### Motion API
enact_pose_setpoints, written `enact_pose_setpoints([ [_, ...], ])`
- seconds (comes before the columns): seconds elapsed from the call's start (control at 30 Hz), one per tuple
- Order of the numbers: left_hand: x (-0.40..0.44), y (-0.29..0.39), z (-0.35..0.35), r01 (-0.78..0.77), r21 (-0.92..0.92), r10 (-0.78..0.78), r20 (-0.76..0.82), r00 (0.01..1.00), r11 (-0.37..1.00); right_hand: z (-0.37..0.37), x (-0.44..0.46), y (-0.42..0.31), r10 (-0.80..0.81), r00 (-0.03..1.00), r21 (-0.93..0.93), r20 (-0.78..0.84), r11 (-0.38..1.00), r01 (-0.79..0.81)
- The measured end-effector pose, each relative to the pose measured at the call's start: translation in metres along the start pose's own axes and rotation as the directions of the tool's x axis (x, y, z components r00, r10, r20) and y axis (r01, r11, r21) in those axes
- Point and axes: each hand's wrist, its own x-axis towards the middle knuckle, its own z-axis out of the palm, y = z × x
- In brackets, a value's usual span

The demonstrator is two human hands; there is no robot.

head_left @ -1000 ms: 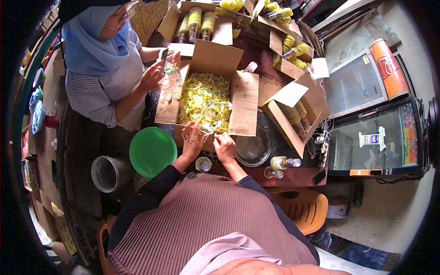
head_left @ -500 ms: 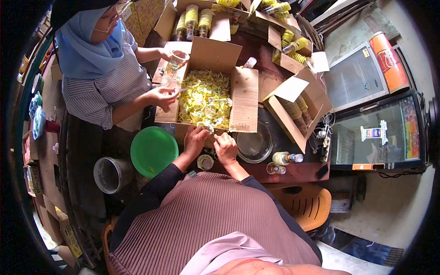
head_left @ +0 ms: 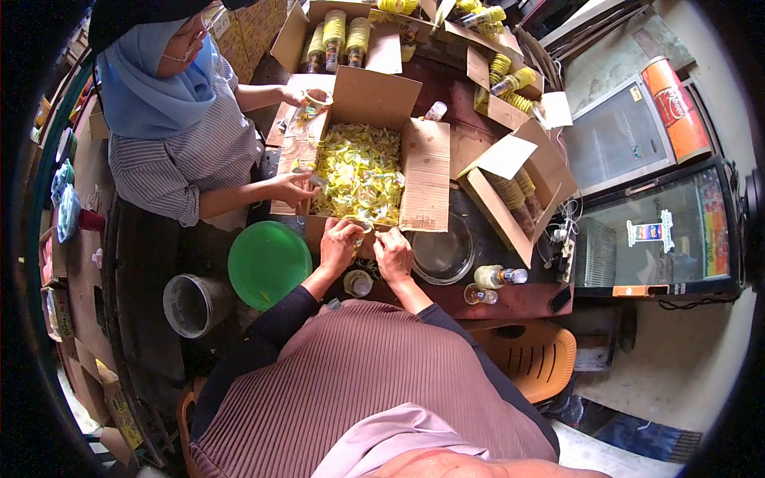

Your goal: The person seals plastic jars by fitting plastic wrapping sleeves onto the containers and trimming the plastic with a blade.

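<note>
a grey bucket [head_left: 191, 306] stands at the far left, and just beside it sits a round green basin [head_left: 269, 265]. a co-worker's near hand [head_left: 292, 190] is over the left flap of the open cardboard box; their far hand [head_left: 296, 96] holds a clear container [head_left: 316, 101].

the cardboard box [head_left: 374, 97] stands with its flaps folded out, plain brown and worn along the right one. inside lies a loose heap of yellow pieces [head_left: 360, 169], thin and strip-like, bright yellow mixed with white and a little green, some curled and glossy, tangled in every direction.

the left hand [head_left: 339, 243] is at the box's near edge, fingers bent and nearly closed, pinching a small yellow-and-clear piece [head_left: 356, 246]; its print is too small to read. a small jar [head_left: 358, 283] stands below, between the wrists. the right hand [head_left: 393, 252] is half curled, fingertips at the same edge; i cannot tell whether it grips anything.

further right come a clear round tub [head_left: 442, 251] and a yellow-topped jar [head_left: 496, 276].
</note>
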Motion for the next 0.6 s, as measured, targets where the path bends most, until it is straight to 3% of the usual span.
enact_pose_setpoints([
  [0.3, -0.004, -0.011, 0.005, 0.034, -0.065, -0.033, 0.004, 0.999, 0.997, 0.006, 0.008, 0.003, 0.005, 1.0, 0.011, 0.004, 1.0, -0.005],
  [0.37, -0.008, -0.014, 0.008, 0.198, -0.253, -0.175, 0.11, 0.978, 0.947, 0.011, 0.013, 0.006, 0.077, 0.994, 0.037, 0.081, 0.996, -0.08],
  [0.5, -0.01, -0.018, 0.0, 0.146, -0.227, -0.134, 0.067, 0.989, 0.963, 0.008, 0.012, 0.009, 0.099, 0.992, 0.122, 0.075, 0.987, -0.108],
  [0.6, -0.01, -0.019, -0.004, 0.113, -0.171, -0.106, 0.052, 0.993, 0.979, 0.0, 0.005, 0.003, 0.072, 0.997, 0.063, 0.008, 0.995, -0.072],
])
